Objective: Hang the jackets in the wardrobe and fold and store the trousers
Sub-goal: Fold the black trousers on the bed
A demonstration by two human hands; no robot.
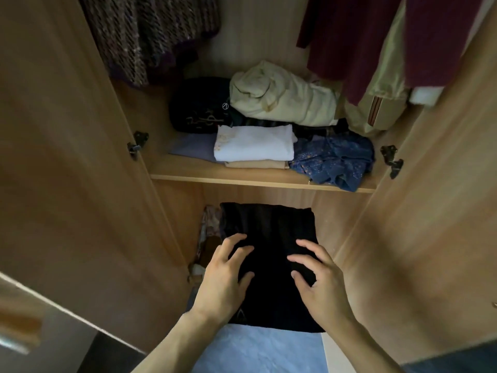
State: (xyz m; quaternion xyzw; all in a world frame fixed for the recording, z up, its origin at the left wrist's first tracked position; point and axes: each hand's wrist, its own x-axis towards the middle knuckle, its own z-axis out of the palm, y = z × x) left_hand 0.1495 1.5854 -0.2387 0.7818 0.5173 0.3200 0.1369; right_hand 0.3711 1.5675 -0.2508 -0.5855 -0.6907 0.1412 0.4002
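Both hands, left hand (228,267) and right hand (320,275), fingers spread, seemingly press the folded black trousers (271,227).

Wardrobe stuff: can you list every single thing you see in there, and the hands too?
folded trousers: one, black, below the shelf, under both hands
white folded cloth: one, on the shelf, atop a tan one
blue patterned cloth: one, shelf right
cream bundle: one, shelf back
black embroidered cloth: one, shelf left
maroon garment: hanging, top right
brown patterned garment: hanging, top left
wardrobe doors: two, wooden, open
left hand: fingers spread on trousers
right hand: fingers spread on trousers
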